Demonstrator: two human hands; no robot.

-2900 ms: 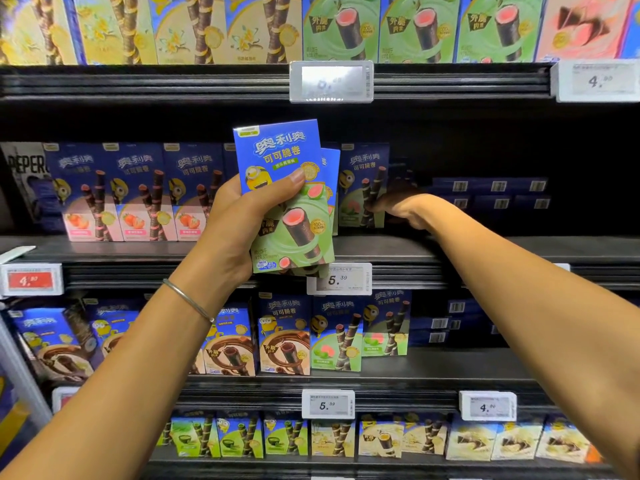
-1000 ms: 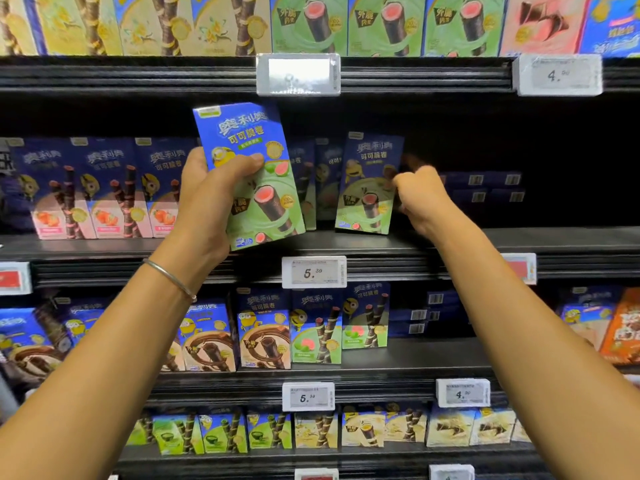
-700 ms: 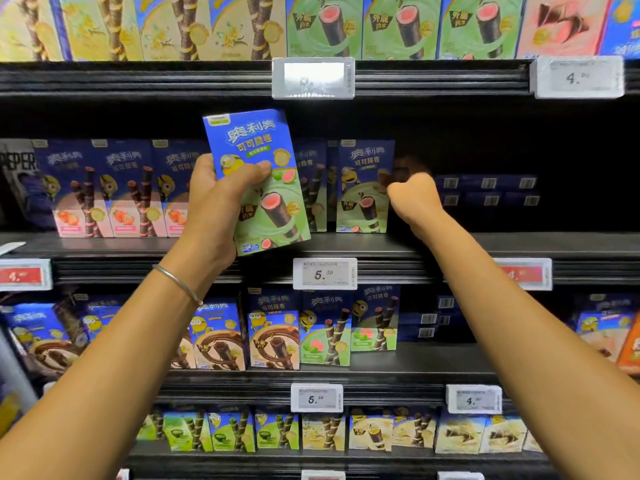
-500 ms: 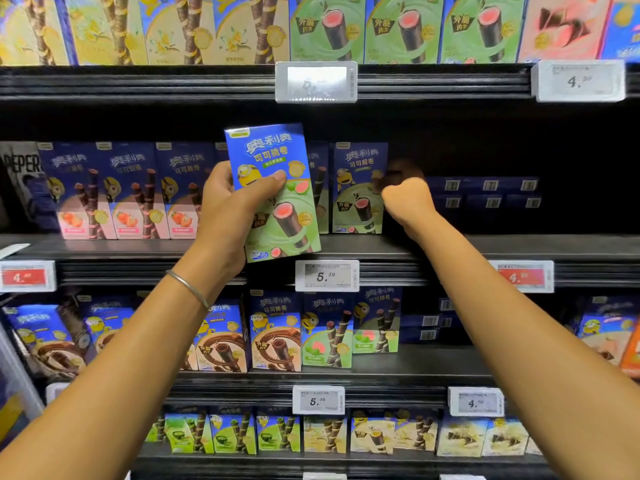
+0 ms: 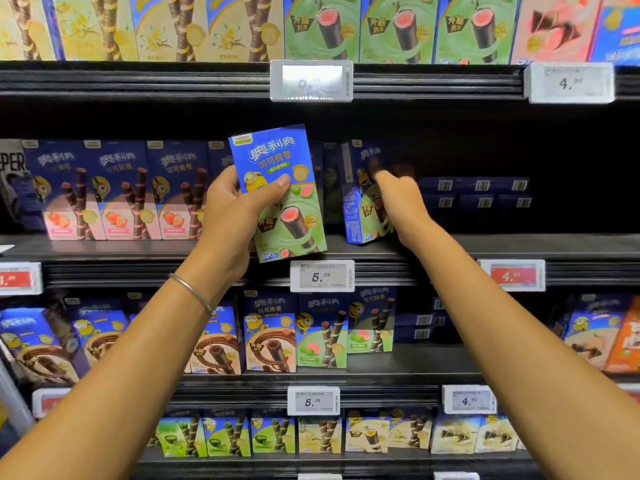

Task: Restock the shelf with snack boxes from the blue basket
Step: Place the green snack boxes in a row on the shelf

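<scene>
2 boxes are being handled. Nearest, the left hand (image 5: 232, 216) grips a green snack box (image 5: 289, 216), held just in front of the shelf (image 5: 519, 245) edge and not yet placed. Beyond it, the right hand (image 5: 398, 199) is at a twisted box (image 5: 356, 202) standing on the shelf; blur hides whether its fingers clasp it. Farther right the shelf looks dark and sparse, so plenty seems left. The blue basket is out of view.

On the black metal shelf (image 5: 519, 245), open room runs toward three o'clock from the tilted blue-and-green carton (image 5: 355, 209) the right hand (image 5: 403, 204) grips. Low dark-blue barcode cartons (image 5: 481, 194) block its back. At nine o'clock, the blue-and-green snack box (image 5: 277, 188) in the left hand (image 5: 228, 216) and upright strawberry-pink boxes (image 5: 117, 195) bar the way.
</scene>
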